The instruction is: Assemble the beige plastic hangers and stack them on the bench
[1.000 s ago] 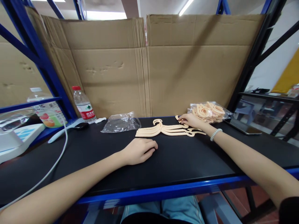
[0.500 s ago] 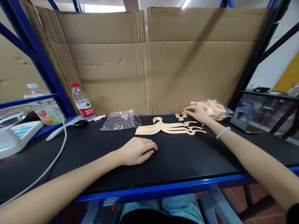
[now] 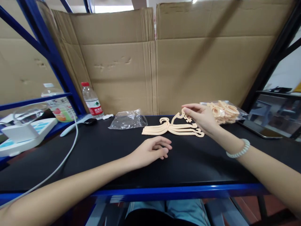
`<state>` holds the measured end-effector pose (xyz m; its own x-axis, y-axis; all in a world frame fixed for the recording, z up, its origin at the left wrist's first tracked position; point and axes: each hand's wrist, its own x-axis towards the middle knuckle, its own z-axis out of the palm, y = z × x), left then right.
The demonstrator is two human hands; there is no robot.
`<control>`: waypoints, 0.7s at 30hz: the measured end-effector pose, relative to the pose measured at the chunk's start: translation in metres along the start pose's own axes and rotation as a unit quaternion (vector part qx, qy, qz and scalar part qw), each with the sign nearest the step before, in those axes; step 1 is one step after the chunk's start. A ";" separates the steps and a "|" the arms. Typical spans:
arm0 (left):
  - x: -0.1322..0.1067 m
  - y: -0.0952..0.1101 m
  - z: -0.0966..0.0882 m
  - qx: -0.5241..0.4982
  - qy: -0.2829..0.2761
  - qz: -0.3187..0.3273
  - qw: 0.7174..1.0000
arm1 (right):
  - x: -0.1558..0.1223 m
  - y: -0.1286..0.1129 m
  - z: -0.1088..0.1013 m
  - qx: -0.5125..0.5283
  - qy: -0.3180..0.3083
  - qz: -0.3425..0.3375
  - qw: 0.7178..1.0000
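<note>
Right hand point(image 3: 202, 121) pinched a flat peach plastic hanger point(image 3: 176, 117) just above the crosswise stack of like hangers point(image 3: 171, 129); left hand point(image 3: 152, 151) rested empty, half-curled.

my hangers point(image 3: 172, 128): smooth peach plastic | table point(image 3: 94, 157): matt black | bags point(image 3: 128, 119): glossy clear film | backboard point(image 3: 164, 62): rough cardboard

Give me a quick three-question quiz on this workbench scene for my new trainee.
1. True or false: the left hand lies empty on the black table.
2. What does the right hand pinch? A) a white cable B) a peach plastic piece C) a bottle cap
3. What flat pile lies on the table beside the right hand?
Key: 1 true. 2 B. 3 the hangers.
</note>
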<state>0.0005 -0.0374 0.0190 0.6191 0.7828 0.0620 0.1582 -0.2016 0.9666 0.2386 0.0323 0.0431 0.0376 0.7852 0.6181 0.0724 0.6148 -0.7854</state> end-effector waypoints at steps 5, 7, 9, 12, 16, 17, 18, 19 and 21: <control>-0.005 0.001 0.012 -0.267 0.108 -0.072 0.955 | -0.044 -0.015 0.038 0.026 -0.147 0.013 0.989; -0.004 -0.002 0.010 -0.298 0.142 -0.054 0.942 | -0.058 -0.014 0.046 -0.007 -0.213 -0.006 0.977; -0.001 -0.007 0.005 -0.301 0.183 -0.042 0.935 | -0.066 -0.011 0.051 -0.050 -0.257 -0.031 0.965; 0.004 -0.014 -0.003 -0.283 0.212 -0.037 0.935 | -0.069 -0.007 0.052 -0.096 -0.308 -0.045 0.946; 0.005 -0.015 -0.005 -0.241 0.212 -0.035 0.947 | -0.059 -0.007 0.043 -0.131 -0.338 -0.046 0.931; 0.004 -0.013 -0.004 -0.227 0.215 -0.039 0.949 | -0.055 -0.006 0.039 -0.159 -0.323 -0.058 0.931; 0.004 -0.012 -0.004 -0.216 0.219 -0.044 0.951 | -0.050 -0.004 0.034 -0.199 -0.304 -0.078 0.928; 0.003 -0.010 -0.004 -0.206 0.223 -0.047 0.952 | -0.046 -0.001 0.029 -0.247 -0.289 -0.101 0.919; 0.003 -0.008 -0.005 -0.196 0.230 -0.042 0.952 | -0.037 0.008 0.019 -0.350 -0.270 -0.147 0.885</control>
<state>-0.0028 -0.0305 0.0131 0.2003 0.9797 -0.0042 -0.1630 0.0375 0.9859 0.2186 0.0098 0.0135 -0.5536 0.6363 0.5373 0.6063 0.7502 -0.2637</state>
